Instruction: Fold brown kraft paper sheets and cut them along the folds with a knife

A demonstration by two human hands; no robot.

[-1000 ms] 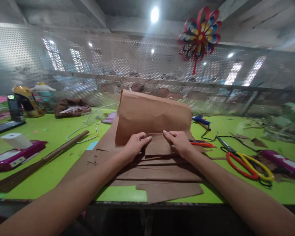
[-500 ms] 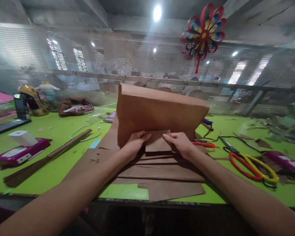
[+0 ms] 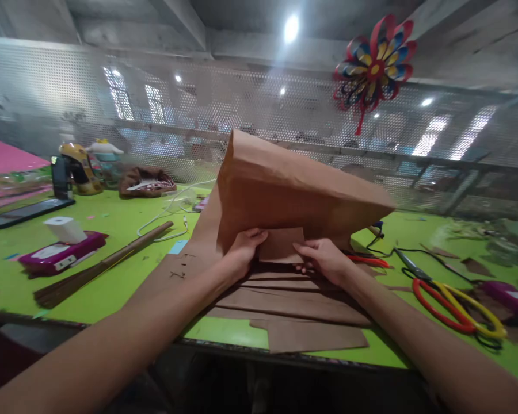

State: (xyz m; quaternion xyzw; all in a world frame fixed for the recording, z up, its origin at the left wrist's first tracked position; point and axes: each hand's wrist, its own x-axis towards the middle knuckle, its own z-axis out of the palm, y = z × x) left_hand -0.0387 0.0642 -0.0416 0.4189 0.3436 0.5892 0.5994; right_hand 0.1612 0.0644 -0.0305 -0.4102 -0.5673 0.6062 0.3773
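Note:
A small rectangular piece of brown paper is between my hands. My left hand pinches its left edge, thumb on top. With thumb and fingers, my right hand grips its lower right corner, fingertips showing underneath. Just behind the piece, a large brown paper sheet stands bent up and folded over. Beneath my hands lie stacked brown paper strips, and a loose brown piece lies at the table's front edge. Pen marks show on the flat brown paper left of my left hand.
On the green table, a purple power strip with a white plug and a bundle of brown strips lie left. Right are scissors with red and yellow handles and another purple power strip. A paper flower hangs above.
My right hand has shifted to the small piece's lower right corner, its fingers now underneath. The large sheet's left side has risen and its right side tilts lower. The view has swung slightly left.

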